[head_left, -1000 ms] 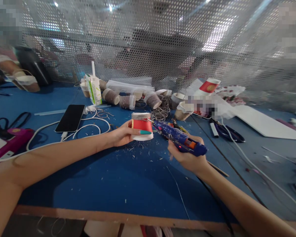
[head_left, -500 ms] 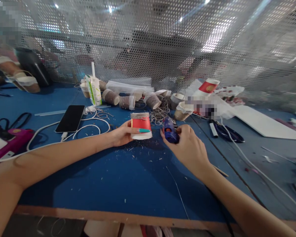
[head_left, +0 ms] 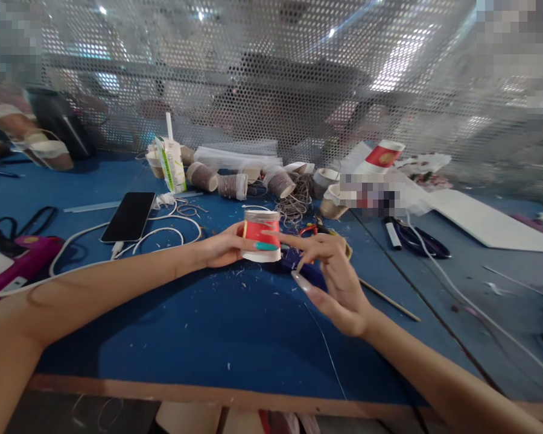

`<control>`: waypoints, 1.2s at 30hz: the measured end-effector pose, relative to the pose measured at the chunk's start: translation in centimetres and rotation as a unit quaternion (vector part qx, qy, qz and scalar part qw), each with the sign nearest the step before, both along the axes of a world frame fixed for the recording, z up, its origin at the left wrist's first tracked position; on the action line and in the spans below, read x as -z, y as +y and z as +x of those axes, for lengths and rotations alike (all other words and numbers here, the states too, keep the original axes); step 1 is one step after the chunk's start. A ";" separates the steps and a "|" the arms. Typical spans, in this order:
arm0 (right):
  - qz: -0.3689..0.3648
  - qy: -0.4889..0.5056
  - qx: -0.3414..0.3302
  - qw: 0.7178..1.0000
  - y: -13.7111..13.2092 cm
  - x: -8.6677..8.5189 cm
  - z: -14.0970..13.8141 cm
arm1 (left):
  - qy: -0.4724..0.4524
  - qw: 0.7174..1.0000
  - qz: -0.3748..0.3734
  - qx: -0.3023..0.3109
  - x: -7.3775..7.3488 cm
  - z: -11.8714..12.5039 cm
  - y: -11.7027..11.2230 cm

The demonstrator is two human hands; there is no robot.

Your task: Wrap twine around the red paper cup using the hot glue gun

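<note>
My left hand (head_left: 224, 246) grips a small upside-down red and white paper cup (head_left: 261, 232) whose top band is wrapped in twine. My right hand (head_left: 332, 274) is beside the cup with its fingers spread, the index finger reaching to the cup's right side, and it holds nothing. The blue glue gun (head_left: 301, 268) lies on the blue table (head_left: 185, 325) just under and behind my right hand, mostly hidden by it.
A black phone (head_left: 130, 216) with white cable lies at the left, a pink tool (head_left: 15, 265) further left. Twine-wrapped cups (head_left: 233, 184), a drink carton (head_left: 172, 161), loose twine and another red cup (head_left: 382, 157) crowd the back. Scissors (head_left: 416, 238) lie right. A perforated screen stands behind.
My right hand has put the blue glue gun down on the table and opened, moving its fingers to the cup. My left hand has kept the cup in place.
</note>
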State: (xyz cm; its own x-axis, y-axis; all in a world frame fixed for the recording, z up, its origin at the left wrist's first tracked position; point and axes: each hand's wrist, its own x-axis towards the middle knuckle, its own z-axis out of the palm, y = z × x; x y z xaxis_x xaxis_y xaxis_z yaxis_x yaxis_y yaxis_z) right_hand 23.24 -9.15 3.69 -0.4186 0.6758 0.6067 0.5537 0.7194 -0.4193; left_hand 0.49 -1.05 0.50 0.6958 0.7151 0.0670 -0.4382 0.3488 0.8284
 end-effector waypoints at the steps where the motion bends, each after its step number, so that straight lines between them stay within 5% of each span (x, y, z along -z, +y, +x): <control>1: -0.005 -0.005 -0.034 0.999 0.1 0.1 0.0 | 0.004 1.000 0.002 0.002 0.1 0.0 0.0; 7: -0.118 0.033 -0.067 0.990 0.2 -0.1 -0.2 | 0.008 1.000 0.008 0.016 0.1 0.0 0.0; 13: -0.193 0.252 -0.054 0.947 0.8 -0.5 -1.1 | 0.000 1.000 -0.006 0.025 -0.3 0.0 -0.1; 20: -0.144 0.378 0.023 0.914 1.9 -1.1 -0.7 | 0.010 0.999 -0.034 0.008 -0.2 -0.1 -0.1; 24: -0.218 0.351 -0.070 0.908 0.9 -1.5 -1.3 | 0.003 1.000 -0.010 0.020 -0.1 0.0 0.0; 29: -0.334 0.381 -0.136 0.851 0.3 -1.7 -2.0 | 0.011 1.000 0.019 0.017 0.0 0.0 0.0; 36: -0.371 0.491 0.000 0.788 2.1 -1.4 -1.1 | 0.027 1.000 0.009 0.010 0.1 -0.1 0.1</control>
